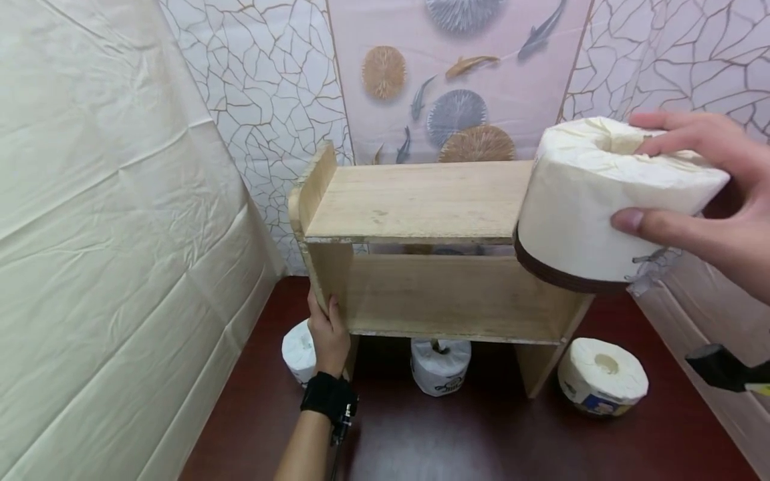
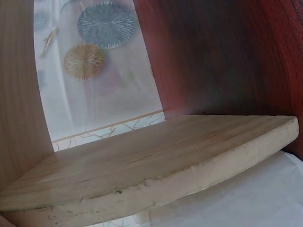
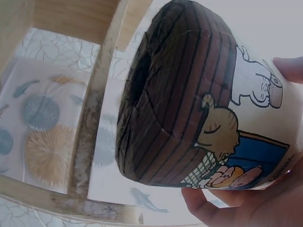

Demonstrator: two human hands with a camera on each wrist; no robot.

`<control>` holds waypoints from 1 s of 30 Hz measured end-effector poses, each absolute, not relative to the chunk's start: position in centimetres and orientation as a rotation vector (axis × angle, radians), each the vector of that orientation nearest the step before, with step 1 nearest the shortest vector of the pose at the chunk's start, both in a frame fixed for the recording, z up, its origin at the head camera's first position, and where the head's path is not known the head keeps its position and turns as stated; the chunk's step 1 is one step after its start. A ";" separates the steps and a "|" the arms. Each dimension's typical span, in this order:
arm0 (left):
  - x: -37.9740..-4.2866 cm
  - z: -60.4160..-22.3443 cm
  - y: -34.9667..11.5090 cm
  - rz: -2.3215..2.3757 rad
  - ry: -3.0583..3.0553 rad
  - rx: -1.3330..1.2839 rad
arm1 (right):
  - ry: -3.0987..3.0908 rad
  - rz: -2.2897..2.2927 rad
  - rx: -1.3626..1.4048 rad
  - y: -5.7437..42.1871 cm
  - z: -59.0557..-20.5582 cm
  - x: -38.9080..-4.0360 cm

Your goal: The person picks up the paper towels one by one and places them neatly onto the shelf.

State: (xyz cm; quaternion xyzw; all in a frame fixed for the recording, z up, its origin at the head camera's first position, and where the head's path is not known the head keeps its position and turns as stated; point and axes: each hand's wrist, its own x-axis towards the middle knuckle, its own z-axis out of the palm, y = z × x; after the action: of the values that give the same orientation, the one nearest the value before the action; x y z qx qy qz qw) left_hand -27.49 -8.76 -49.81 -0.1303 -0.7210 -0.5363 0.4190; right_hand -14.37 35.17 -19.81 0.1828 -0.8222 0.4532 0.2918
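Note:
A small two-tier wooden shelf (image 1: 421, 200) stands on a dark red table. My left hand (image 1: 329, 339) grips the lower part of its left side panel (image 2: 142, 165). Raised over the shelf's right end, my right hand (image 1: 742, 230) holds a wrapped toilet roll (image 1: 577, 207), thumb on its near side and fingers at the top hole. The roll is tilted and hides the shelf's upper right corner. Its brown striped end and printed cartoon animals (image 3: 220, 130) show in the right wrist view.
Three more wrapped toilet rolls are on the table (image 1: 415, 441): one at the left (image 1: 297, 351) beyond my wrist, one beneath the shelf (image 1: 441, 367), one right of it (image 1: 603, 377). A black object (image 1: 716, 367) juts in at the right edge. Cloth walls (image 1: 120, 234) surround the table.

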 end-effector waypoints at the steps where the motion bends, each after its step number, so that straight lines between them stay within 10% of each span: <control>1: -27.5 -49.7 -8.7 -1.351 -1.807 -0.325 | -2.196 1.190 0.473 34.9 -19.4 -14.5; 30: -26.4 -49.6 -8.1 -1.375 -1.804 -0.283 | -2.448 1.217 0.281 30.3 -16.2 -18.6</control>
State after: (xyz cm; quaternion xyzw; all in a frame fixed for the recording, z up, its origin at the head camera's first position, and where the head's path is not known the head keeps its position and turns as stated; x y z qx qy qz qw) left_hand -26.41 -8.09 -49.56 -0.1127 -0.7180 -0.5472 0.4151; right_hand -18.58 30.25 -16.17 0.1003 -0.8736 0.4344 0.1951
